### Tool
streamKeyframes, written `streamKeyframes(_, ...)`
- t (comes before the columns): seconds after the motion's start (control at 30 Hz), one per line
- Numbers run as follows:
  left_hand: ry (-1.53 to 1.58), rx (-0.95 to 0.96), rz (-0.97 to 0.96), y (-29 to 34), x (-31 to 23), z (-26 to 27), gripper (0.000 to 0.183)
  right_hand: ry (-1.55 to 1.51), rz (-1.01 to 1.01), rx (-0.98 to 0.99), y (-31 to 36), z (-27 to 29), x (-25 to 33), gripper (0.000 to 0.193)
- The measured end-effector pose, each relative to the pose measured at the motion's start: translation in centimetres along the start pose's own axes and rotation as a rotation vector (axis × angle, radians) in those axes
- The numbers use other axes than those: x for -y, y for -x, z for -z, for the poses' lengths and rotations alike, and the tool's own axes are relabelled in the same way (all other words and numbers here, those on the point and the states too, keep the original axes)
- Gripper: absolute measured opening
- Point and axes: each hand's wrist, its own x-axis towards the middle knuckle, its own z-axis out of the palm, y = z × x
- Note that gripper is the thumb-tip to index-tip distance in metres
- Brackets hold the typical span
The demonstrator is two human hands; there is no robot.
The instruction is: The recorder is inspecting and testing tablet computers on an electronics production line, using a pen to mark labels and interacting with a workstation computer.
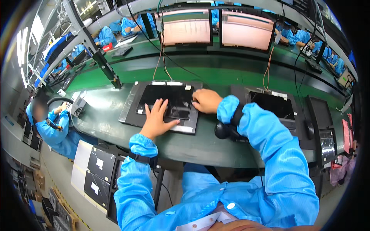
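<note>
A black glossy tablet-like screen panel (156, 92) lies flat on a dark square board (133, 111), with pale labels along the board's edges. My left hand (154, 121) rests palm down on the panel's near left part, its fingers spread and the thumb pointing right. At the panel's right edge is my right hand (208, 101), fingers curled in toward the thumb. Whether a small thing sits in that pinch is hidden. Dark bands circle both blue-sleeved wrists. Under the right forearm a black rounded device (224, 131) stands on the green bench.
Another black panel (271, 104) sits on a board to the right, near a mouse (309, 129) and a black tray (320, 112). Two monitors (187, 27) hang ahead; cables dangle there. A metal post (103, 65) rises left. A co-worker (58, 133) sits left, beside a rack of panels (101, 163).
</note>
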Motion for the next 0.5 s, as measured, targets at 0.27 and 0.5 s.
streamKeyframes(0.27, -0.157, -0.06, -0.021, -1.8, 1.6, 1.2, 0.081, 0.042, -0.054, 0.075, -1.3, 6.1, 3.5, 0.035)
streamKeyframes(0.5, -0.007, -0.45, -0.044, 2.5, -1.8, 5.8, 0.038, 0.067, 0.245, -0.313, 7.1, 10.6, 3.5, 0.064)
